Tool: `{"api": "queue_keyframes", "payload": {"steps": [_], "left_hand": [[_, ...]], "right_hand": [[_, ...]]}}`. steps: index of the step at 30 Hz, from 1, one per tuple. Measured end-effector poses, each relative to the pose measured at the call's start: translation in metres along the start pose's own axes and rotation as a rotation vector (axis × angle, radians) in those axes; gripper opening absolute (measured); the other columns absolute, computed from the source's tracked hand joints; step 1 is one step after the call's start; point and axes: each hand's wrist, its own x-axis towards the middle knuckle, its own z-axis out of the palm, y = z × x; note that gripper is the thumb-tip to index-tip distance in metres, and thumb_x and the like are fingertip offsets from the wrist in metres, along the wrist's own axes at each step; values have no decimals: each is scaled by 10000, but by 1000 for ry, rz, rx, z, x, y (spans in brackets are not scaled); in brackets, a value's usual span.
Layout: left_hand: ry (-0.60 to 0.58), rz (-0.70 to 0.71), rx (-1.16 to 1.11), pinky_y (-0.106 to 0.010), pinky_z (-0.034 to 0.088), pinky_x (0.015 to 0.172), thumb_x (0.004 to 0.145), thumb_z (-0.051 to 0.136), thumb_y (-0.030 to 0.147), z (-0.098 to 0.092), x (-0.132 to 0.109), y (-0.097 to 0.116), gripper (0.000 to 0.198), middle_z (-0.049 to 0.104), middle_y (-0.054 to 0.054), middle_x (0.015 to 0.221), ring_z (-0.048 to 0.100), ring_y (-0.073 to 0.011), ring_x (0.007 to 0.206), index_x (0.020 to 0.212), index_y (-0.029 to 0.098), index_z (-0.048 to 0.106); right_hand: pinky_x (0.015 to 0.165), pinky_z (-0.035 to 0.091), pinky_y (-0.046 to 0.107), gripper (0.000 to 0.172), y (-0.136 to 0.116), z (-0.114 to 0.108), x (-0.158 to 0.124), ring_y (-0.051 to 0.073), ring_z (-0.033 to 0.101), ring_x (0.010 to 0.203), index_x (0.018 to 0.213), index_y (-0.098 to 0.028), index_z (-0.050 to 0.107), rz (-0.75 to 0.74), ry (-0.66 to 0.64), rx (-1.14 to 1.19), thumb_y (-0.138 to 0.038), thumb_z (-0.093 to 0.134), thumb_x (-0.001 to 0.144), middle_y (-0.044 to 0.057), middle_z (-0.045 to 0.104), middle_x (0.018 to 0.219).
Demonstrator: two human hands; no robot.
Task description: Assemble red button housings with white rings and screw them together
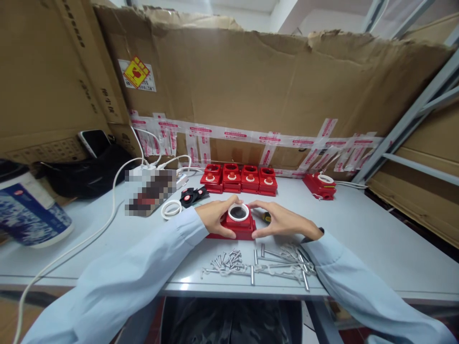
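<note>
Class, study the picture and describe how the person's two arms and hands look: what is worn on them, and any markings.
Both arms wear long, light blue sleeves, creased and without visible markings. The left hand and right hand are ungloved. Something dark, perhaps a band, shows at the right wrist.

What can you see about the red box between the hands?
The red box looks like shiny plastic, with a white ring around a dark round middle on its raised part. It sits on the table, ring side up. The left hand grips its left side; the right hand curves around its right, maybe touching.
</note>
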Motion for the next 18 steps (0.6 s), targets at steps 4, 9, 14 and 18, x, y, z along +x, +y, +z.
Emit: {"api": "queue_keyframes", "payload": {"steps": [4,9,14,18], "left_hand": [[-7,-15,22,-344,414,871,604,717,453,-1,0,0,743,453,-116,1336,544,-306,1095,1181,223,311],[-19,-45,56,-335,418,822,594,705,490,-3,-1,2,758,470,-108,1322,569,-308,1045,1192,232,318],[-28,-44,87,-322,424,797,606,693,498,-3,0,2,753,480,-106,1314,582,-299,1016,1194,237,303],[-30,-50,72,-348,427,824,602,700,490,-3,1,2,757,477,-122,1311,569,-315,1036,1192,229,303]], "right_hand": [[924,406,359,763,7,-24,-13,247,524,1096,1239,-172,472,167,21,-120,-573,663,619,118,557,1207],[788,443,330,687,19,-35,-19,254,570,926,1135,-159,563,402,-169,-294,-506,708,560,107,611,1021],[604,395,258,310,28,-25,-13,194,562,744,905,-187,623,350,-186,-370,-338,635,634,47,620,806],[568,369,248,188,23,-34,-17,162,534,668,828,-180,598,286,-82,-395,-285,587,671,32,607,753]]}}
